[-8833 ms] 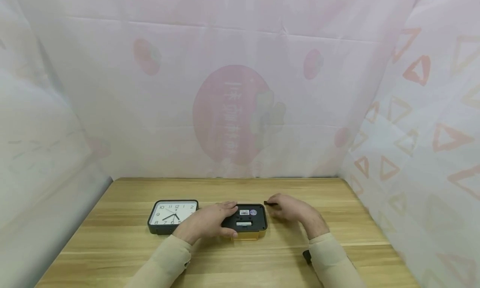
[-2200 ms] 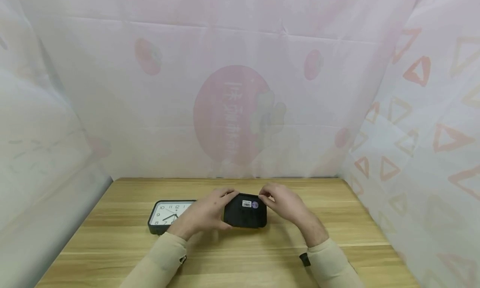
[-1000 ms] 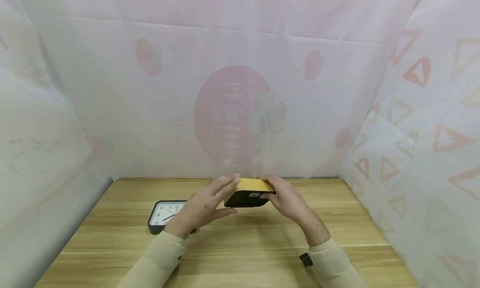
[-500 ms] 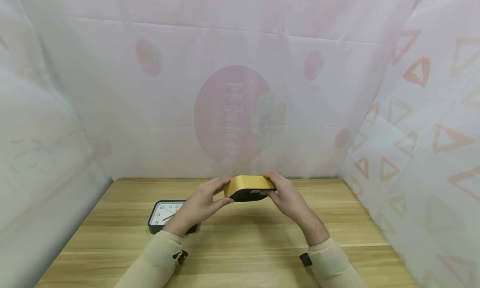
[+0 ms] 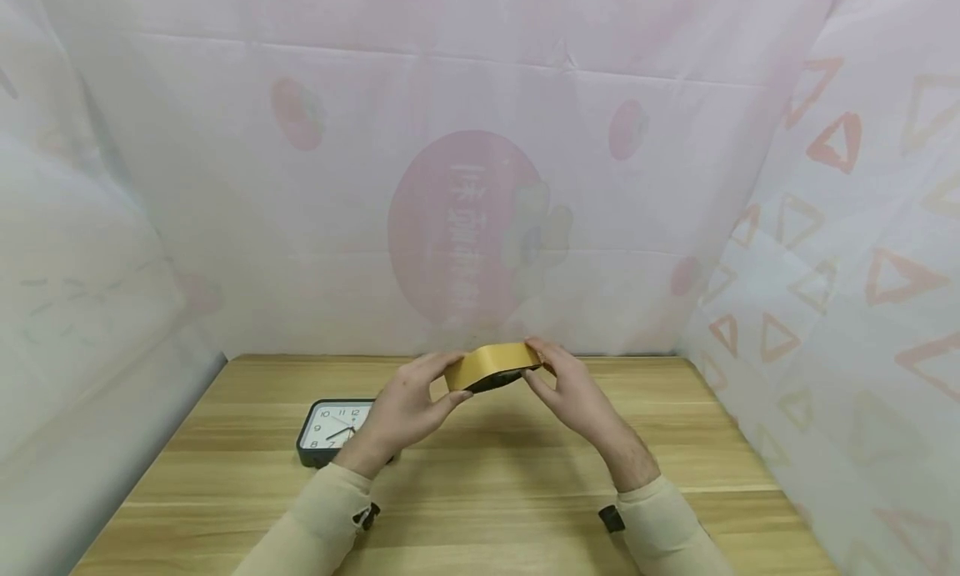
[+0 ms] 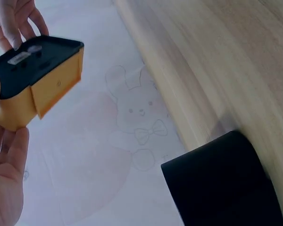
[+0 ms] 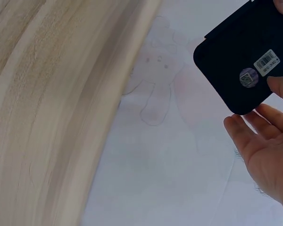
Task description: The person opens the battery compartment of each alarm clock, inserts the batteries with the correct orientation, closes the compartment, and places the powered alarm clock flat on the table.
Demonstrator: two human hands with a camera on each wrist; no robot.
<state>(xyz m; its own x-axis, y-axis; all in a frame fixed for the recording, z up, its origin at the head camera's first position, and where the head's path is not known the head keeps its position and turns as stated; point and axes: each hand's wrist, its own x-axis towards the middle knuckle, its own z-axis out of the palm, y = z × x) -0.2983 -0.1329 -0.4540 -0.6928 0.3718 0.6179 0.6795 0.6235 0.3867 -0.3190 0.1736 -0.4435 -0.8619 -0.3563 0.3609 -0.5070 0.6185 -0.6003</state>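
Note:
Both hands hold a yellow-cased clock (image 5: pixel 491 363) up above the back part of the table, its yellow side toward the head camera. My left hand (image 5: pixel 405 401) grips the left end, thumb below and fingers on the top. At the other end my right hand (image 5: pixel 573 397) holds the corner between thumb and fingers. In the right wrist view the black back (image 7: pixel 240 52) carries a barcode sticker (image 7: pixel 267 62) and a round purple sticker (image 7: pixel 248 77). The clock's dial faces away, hidden.
A black-framed wall clock (image 5: pixel 330 430) lies face up on the wooden table (image 5: pixel 487 509), partly hidden by my left hand. Printed cloth walls (image 5: pixel 472 226) close off the back and sides.
Earlier the yellow clock lay back-up with its battery showing, while my right hand held a small black piece. Both hands then lifted and tilted it; its left end is now lower.

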